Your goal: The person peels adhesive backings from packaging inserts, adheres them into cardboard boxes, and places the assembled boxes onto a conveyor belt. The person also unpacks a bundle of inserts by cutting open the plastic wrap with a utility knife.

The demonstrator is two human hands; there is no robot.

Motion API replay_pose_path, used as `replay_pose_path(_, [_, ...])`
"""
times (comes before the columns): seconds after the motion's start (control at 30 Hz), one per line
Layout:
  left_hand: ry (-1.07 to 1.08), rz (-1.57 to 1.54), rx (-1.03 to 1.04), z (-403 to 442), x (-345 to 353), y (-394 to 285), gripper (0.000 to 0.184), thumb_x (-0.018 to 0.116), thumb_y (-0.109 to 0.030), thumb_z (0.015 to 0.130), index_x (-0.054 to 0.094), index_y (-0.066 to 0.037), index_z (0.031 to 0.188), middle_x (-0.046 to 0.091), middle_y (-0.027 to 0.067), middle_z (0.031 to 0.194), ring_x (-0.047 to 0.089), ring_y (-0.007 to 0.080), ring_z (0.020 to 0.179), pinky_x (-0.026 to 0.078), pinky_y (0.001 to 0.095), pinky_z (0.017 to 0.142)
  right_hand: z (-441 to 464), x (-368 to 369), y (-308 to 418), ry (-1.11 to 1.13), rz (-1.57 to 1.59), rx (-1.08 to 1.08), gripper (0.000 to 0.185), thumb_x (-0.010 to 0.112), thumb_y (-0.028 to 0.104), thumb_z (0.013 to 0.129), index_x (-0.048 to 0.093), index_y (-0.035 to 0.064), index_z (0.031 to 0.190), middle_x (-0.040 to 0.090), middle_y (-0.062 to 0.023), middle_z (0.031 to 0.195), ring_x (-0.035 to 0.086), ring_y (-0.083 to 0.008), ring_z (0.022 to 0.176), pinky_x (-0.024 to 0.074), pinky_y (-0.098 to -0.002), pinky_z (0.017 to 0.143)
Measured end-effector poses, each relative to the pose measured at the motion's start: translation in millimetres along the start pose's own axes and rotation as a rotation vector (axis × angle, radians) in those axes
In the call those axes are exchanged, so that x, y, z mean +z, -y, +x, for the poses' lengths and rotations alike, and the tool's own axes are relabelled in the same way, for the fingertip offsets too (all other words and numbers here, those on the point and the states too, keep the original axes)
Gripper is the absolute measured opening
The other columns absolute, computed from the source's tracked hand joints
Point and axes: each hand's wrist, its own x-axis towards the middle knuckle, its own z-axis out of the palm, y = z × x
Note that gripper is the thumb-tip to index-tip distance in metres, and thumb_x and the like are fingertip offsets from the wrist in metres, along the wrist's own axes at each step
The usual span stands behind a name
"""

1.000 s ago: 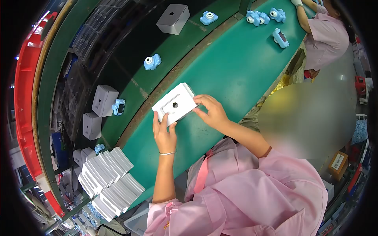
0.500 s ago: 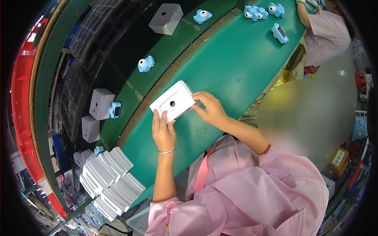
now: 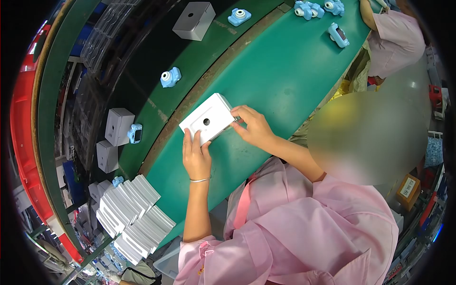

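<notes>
A white cardboard box [image 3: 209, 118] with a round dark hole in its face lies on the green work surface. My left hand [image 3: 196, 159] grips its lower left side, fingers over the face and thumb at the near edge. At the right end of the box, my right hand [image 3: 254, 127] has its fingers and thumb bent in, pinching the edge near the corner. What exactly lies between those right fingertips is partly hidden.
Stacked white cartons [image 3: 135, 216] stand at the lower left. Blue toy cameras [image 3: 171, 77] and grey-white boxes [image 3: 194, 21] sit along the darker green strip [image 3: 147, 102]. More blue cameras [image 3: 338, 35] lie at the far end, near another person in a pink top [image 3: 396, 42].
The box and both hands have barely shifted. My right fingertips remain at the box's end, and the whole view has moved slightly.
</notes>
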Motion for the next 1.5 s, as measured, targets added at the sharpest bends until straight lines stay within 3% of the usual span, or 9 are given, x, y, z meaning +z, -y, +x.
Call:
replay_pose_path(0.47, [0.005,0.062,0.041,1,7,-4,0.039,0.069,-0.012,0.072,0.060,-0.007,0.109,0.045,0.0141,0.133,0.054,0.0303,0.110,0.046,0.0340,0.087,8,-11,-8,0.082,-0.099,-0.077,0.022,0.062,-0.001,0.072,0.054,0.0034,0.092,0.058,-0.0077,0.096,0.055,-0.0200,0.074,0.0467,-0.0272,0.063])
replay_pose_path(0.7, [0.041,-0.248,0.058,-7,45,12,0.041,0.055,-0.021,0.085,0.049,-0.009,0.124,0.040,0.0132,0.135,0.033,0.0426,0.126,0.033,0.0452,0.101,31,-45,-29,0.410,-0.072,-0.115,0.028,0.063,0.007,0.074,0.053,0.0039,0.100,0.055,-0.0104,0.104,0.054,-0.0262,0.086,0.0451,-0.0333,0.074])
replay_pose_path(0.8, [-0.060,-0.277,0.113,15,27,18,0.040,0.052,-0.019,0.088,0.047,-0.005,0.125,0.041,0.0138,0.134,0.030,0.0412,0.128,0.029,0.0450,0.104,104,-71,-26,0.391,-0.196,-0.310,0.037,0.063,0.011,0.074,0.052,0.0038,0.108,0.053,-0.0110,0.110,0.054,-0.0286,0.094,0.0454,-0.0344,0.080])
replay_pose_path(1.07, [-0.529,0.076,-0.272,119,16,145,0.042,0.053,0.001,0.079,0.048,0.000,0.121,0.045,0.0152,0.129,0.036,0.0381,0.126,0.031,0.0437,0.101,326,-1,-90,0.386,-0.745,-0.523,0.053,0.060,0.003,0.070,0.045,0.0061,0.120,0.045,-0.0106,0.128,0.050,-0.0312,0.106,0.0453,-0.0368,0.082])
replay_pose_path(1.2, [-0.196,0.347,-0.445,129,65,179,0.058,0.057,-0.004,0.075,0.038,-0.003,0.130,0.038,0.0136,0.136,0.032,0.0367,0.128,0.035,0.0424,0.097,353,32,-131,0.375,-1.070,-0.776,0.039,0.055,0.005,0.068,0.049,0.0090,0.106,0.051,-0.0105,0.113,0.052,-0.0289,0.099,0.0455,-0.0384,0.076])
replay_pose_path(1.23, [-0.089,0.364,-0.512,130,61,175,0.065,0.058,-0.008,0.076,0.030,-0.005,0.136,0.033,0.0148,0.139,0.029,0.0360,0.131,0.035,0.0430,0.097,357,34,-125,0.484,-1.116,-0.647,0.037,0.053,0.007,0.071,0.049,0.0082,0.108,0.051,-0.0107,0.108,0.053,-0.0291,0.095,0.0451,-0.0389,0.075])
replay_pose_path(1.3, [-0.153,0.353,-0.507,127,47,160,0.065,0.058,-0.011,0.077,0.031,-0.003,0.135,0.034,0.0164,0.138,0.029,0.0347,0.130,0.035,0.0436,0.094,366,34,-163,0.411,-0.918,-0.754,0.038,0.053,0.011,0.074,0.047,0.0085,0.111,0.050,-0.0097,0.106,0.051,-0.0281,0.095,0.0435,-0.0381,0.079])
replay_pose_path(1.37, [-0.379,0.359,-0.447,116,15,128,0.057,0.060,-0.011,0.075,0.039,-0.002,0.128,0.043,0.0164,0.129,0.041,0.0336,0.121,0.038,0.0402,0.090,359,26,-149,0.328,-1.050,-0.911,0.040,0.050,0.012,0.077,0.045,0.0091,0.116,0.050,-0.0092,0.106,0.050,-0.0272,0.096,0.0419,-0.0379,0.082])
replay_pose_path(1.5, [-0.541,0.390,-0.292,74,-104,104,0.042,0.062,-0.009,0.073,0.053,-0.002,0.114,0.058,0.0124,0.109,0.056,0.0302,0.094,0.043,0.0376,0.083,347,21,-136,0.389,-0.981,-0.735,0.049,0.059,0.009,0.072,0.045,0.0055,0.118,0.051,-0.0141,0.105,0.049,-0.0313,0.096,0.0417,-0.0397,0.083])
